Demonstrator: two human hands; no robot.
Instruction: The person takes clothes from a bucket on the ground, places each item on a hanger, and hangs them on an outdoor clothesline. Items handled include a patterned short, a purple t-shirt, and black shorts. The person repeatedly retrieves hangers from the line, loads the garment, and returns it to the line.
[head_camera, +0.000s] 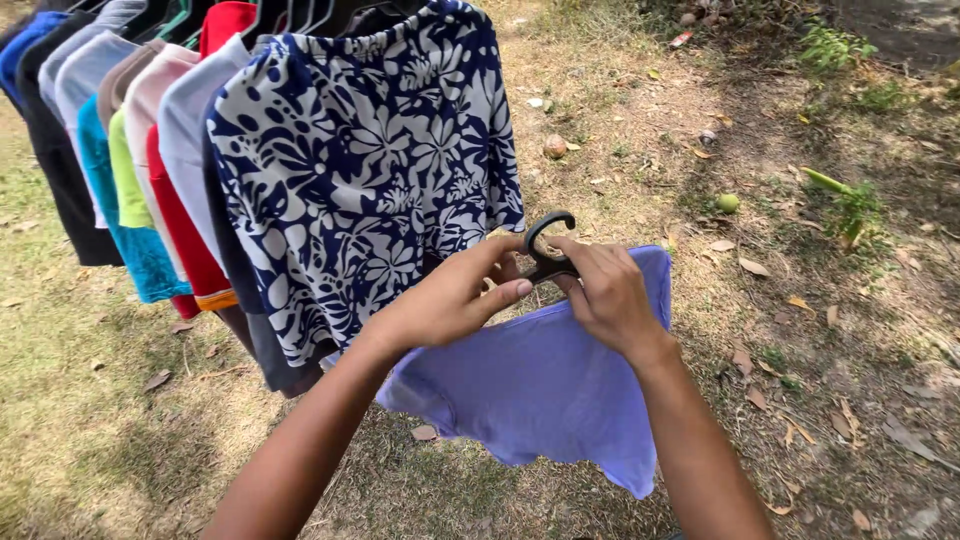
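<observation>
Beside the blue-and-white floral garment (365, 170) at the end of the hung row, a black hanger (547, 250) carrying a lilac shirt (545, 385) is pinched below its hook by the left hand (455, 295) and right hand (605, 290), fingers closed around it.

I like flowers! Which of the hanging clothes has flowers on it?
The navy-and-white garment at the front of the row, nearest the hands. It has a white flower print; the others behind it are plain colours.
</observation>
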